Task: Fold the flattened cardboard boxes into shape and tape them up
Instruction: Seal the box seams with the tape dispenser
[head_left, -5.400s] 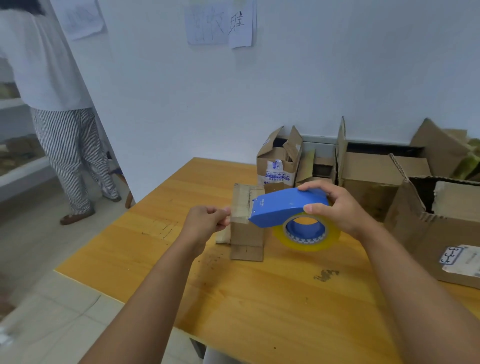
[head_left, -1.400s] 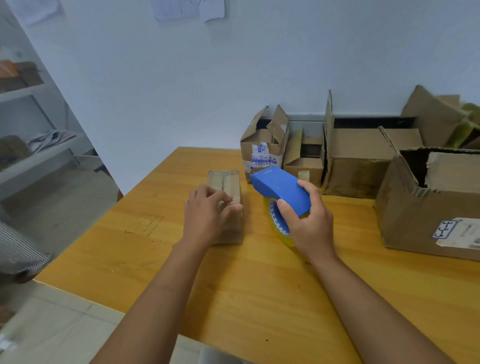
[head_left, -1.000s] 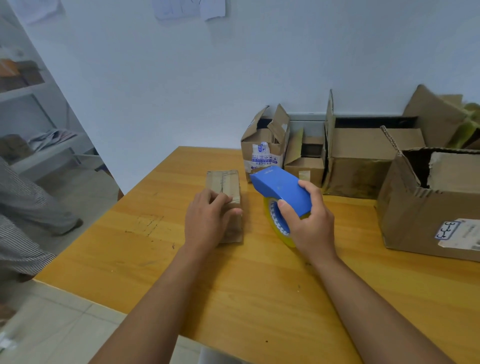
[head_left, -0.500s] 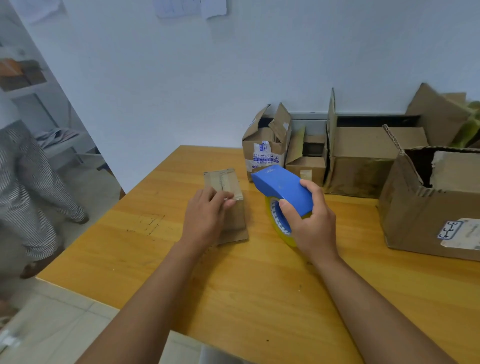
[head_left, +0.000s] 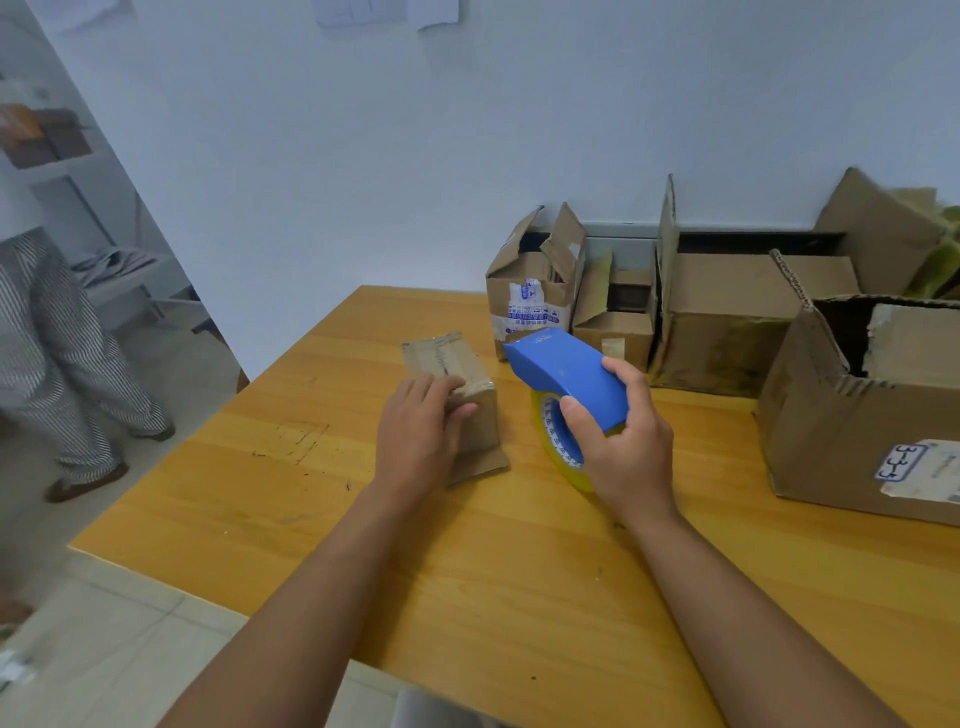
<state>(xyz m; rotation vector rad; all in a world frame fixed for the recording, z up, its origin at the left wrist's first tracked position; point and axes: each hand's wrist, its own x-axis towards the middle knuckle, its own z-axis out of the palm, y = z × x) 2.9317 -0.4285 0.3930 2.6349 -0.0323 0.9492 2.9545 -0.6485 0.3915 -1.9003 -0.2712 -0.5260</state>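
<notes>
Hands working at a small cardboard box (head_left: 457, 384) on the counter (head_left: 519, 571).
Left hand (head_left: 415, 436) is pressing it with straight fingers; right hand (head_left: 623, 447) is gripping the blue tape dispenser (head_left: 566, 379) just beside. Large box (head_left: 852, 436), far right, is showing "3-3".

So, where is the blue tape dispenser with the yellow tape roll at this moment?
In the head view, the blue tape dispenser with the yellow tape roll is near the table's centre, gripped by the right hand, just right of the small brown cardboard box.

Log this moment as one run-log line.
left hand: presses small box on table | right hand: grips tape dispenser beside box
</notes>
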